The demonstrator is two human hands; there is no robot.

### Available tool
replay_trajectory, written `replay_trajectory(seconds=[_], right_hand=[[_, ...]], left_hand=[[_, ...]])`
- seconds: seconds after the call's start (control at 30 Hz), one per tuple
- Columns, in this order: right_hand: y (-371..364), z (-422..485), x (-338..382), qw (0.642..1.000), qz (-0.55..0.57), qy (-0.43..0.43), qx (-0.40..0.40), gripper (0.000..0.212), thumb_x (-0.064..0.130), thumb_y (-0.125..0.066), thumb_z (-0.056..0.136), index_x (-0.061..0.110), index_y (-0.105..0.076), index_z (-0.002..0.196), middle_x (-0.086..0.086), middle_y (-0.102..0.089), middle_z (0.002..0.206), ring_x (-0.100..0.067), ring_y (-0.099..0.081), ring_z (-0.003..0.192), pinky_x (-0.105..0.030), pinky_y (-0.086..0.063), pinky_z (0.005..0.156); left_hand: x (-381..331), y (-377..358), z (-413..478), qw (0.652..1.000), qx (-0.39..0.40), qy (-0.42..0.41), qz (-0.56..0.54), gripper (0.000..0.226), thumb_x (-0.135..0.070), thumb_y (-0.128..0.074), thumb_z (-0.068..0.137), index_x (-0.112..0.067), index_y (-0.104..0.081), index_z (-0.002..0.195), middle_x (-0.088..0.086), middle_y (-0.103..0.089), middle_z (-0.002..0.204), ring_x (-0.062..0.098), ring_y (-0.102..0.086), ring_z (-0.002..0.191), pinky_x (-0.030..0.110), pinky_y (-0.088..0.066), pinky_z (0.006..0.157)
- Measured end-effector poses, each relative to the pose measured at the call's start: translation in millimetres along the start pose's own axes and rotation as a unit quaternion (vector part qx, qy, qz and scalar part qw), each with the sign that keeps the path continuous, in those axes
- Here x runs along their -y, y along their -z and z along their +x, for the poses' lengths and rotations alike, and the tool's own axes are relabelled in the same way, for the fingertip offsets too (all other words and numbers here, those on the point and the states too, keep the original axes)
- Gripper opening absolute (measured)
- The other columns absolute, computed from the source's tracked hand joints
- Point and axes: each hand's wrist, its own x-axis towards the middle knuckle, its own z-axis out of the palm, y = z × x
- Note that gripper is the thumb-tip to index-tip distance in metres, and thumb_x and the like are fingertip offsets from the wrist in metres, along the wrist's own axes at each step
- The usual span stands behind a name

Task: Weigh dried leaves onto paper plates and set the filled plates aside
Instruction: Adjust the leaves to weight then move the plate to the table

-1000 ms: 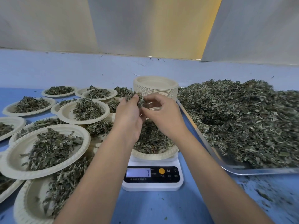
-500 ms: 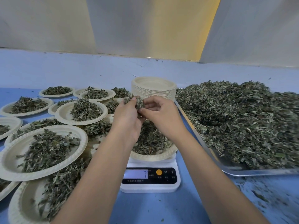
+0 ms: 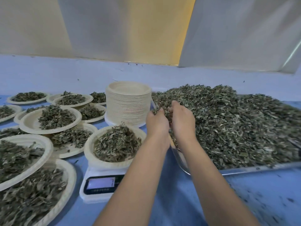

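Left grip (image 3: pixel 157 121) and right grip (image 3: pixel 183 119) are both dug into the left edge of the dried leaves (image 3: pixel 236 128) heaped on the tray (image 3: pixel 244 171), on the right side of the counter (image 3: pixel 177 201). The plate (image 3: pixel 89 149) on the scale (image 3: pixel 101 185) sits down-left, closest to the left grip, which is curled round a tuft. The right grip's fingers are buried, so I can't tell if it's holding anything. The leaves look crumbly, light and grey-green.

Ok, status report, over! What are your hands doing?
Left hand grips dried leaves at the tray pile's edge; right hand beside it, grip unclear. Heaped plate on scale, not yet set aside. Nothing blocking it.
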Motion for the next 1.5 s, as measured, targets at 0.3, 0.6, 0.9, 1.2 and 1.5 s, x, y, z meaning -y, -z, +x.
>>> replay_trajectory(seconds=[0.3,0.6,0.9,1.2,1.5], right_hand=[[33.5,14.2,-37.5,0.990,-0.099,-0.097,-0.018,0.027,0.026,-0.050,0.088,0.015,-0.060,0.065,-0.009,-0.063,0.080,-0.029,-0.056,0.080,-0.035,-0.043,0.075],[33.5,14.9,-33.7,0.989,0.044,-0.038,-0.136,0.019,0.007,-0.051,0.090,0.016,-0.067,0.098,0.006,-0.063,0.096,-0.015,-0.060,0.098,-0.036,-0.047,0.095],[19.7,4.4,-28.2,0.997,0.051,0.000,-0.062,0.028,0.000,-0.052,0.085,0.018,-0.067,0.101,0.010,-0.063,0.091,-0.008,-0.061,0.092,-0.025,-0.048,0.087],[-20.3,-12.5,-20.2,0.999,-0.001,-0.004,0.034,0.019,0.012,-0.052,0.090,0.013,-0.065,0.103,0.001,-0.065,0.091,-0.018,-0.063,0.088,-0.033,-0.050,0.081],[-49.2,-31.6,-18.8,0.997,-0.016,-0.032,0.075,0.019,0.018,-0.049,0.095,0.020,-0.065,0.106,0.005,-0.062,0.106,-0.011,-0.055,0.092,-0.026,-0.041,0.076]], left_hand=[[41.8,-23.4,-4.2,0.979,0.112,0.161,0.058,0.019,-0.009,-0.044,0.095,-0.016,-0.061,0.090,0.006,-0.061,0.077,0.019,-0.057,0.071,0.028,-0.049,0.062],[28.2,-23.0,-8.9,0.975,0.133,0.176,0.019,0.032,-0.018,-0.045,0.095,-0.021,-0.059,0.124,-0.003,-0.063,0.117,0.012,-0.055,0.098,0.025,-0.043,0.061],[13.7,-4.4,-10.2,0.978,0.162,0.128,0.005,0.045,-0.019,-0.043,0.099,-0.006,-0.042,0.141,0.005,-0.061,0.126,0.017,-0.059,0.114,0.022,-0.053,0.071],[-33.2,46.4,-7.3,0.994,0.102,0.024,0.015,0.022,-0.001,-0.038,0.097,-0.008,-0.056,0.085,0.001,-0.057,0.068,0.011,-0.053,0.067,0.023,-0.047,0.060],[-78.5,140.8,1.2,0.988,-0.039,-0.142,0.037,0.029,0.002,-0.035,0.095,-0.008,-0.062,0.101,0.004,-0.065,0.103,0.015,-0.061,0.106,0.021,-0.050,0.087]])
